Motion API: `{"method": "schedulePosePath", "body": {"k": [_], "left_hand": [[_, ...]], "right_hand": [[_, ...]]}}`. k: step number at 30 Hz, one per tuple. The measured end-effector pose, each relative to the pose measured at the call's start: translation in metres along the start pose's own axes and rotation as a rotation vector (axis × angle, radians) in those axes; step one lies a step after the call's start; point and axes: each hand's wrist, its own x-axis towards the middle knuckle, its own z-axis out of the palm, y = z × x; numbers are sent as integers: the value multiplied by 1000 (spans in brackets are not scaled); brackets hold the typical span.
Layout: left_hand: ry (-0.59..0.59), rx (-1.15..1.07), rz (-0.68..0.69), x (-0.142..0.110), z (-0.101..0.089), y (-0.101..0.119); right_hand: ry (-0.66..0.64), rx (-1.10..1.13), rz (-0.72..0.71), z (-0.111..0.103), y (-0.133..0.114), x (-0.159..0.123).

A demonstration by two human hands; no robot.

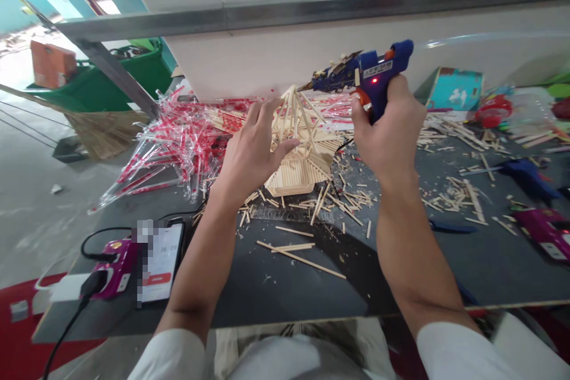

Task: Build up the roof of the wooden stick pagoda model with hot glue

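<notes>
Thumb and fingers spread, the left hand steadies a stick model at 12 o'clock on the table, probably light, stiff but fragile, best held by its base, while the right hand grips a glue gun at 1 o'clock.

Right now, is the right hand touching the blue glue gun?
Touching. The head view shows the right hand wrapped around the grip of the glue gun, index finger near the orange trigger.
</notes>
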Motion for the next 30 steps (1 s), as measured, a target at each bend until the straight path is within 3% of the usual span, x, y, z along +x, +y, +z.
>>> {"method": "schedulePosePath", "body": {"k": [15,30], "left_hand": [[-19,0,-5,0,-2,1],[-17,-10,-21,1,-2,4]], "right_hand": [[-43,27,33,-5,-7,0],[23,-48,6,-2,-7,0]]}}
